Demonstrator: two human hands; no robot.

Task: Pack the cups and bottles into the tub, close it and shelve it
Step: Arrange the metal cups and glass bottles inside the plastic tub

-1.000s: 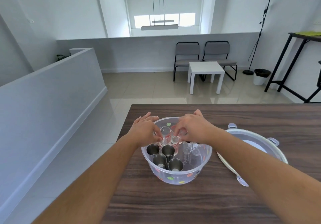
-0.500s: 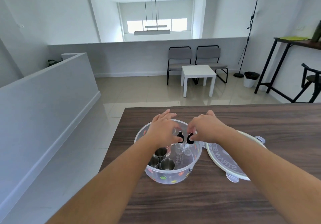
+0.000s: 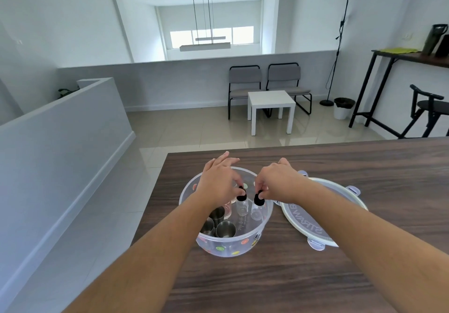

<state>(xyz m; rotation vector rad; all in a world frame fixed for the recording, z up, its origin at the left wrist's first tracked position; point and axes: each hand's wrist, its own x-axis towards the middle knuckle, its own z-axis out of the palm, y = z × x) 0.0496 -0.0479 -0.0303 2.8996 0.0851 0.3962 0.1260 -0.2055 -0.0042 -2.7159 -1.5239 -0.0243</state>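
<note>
A clear round tub (image 3: 243,244) with coloured dots stands on the dark wooden table (image 3: 291,276). Inside it are several steel cups (image 3: 225,229) at the near left and a clear glass with red print (image 3: 227,209). My left hand (image 3: 218,181) pinches the black cap of a small clear bottle (image 3: 242,207) over the tub. My right hand (image 3: 279,181) pinches the black cap of a second small clear bottle (image 3: 256,212) beside it. Both bottles hang upright inside the tub's rim.
The tub's round lid (image 3: 323,218) with clip tabs lies flat on the table just right of the tub. The table's left edge runs close to the tub. Beyond are a white side table (image 3: 271,101), two chairs and a dark high shelf table (image 3: 413,56) at right.
My hands have risen from inside the tub, each now holding a small black-capped bottle by the cap. The view has tilted up and pulled back slightly.
</note>
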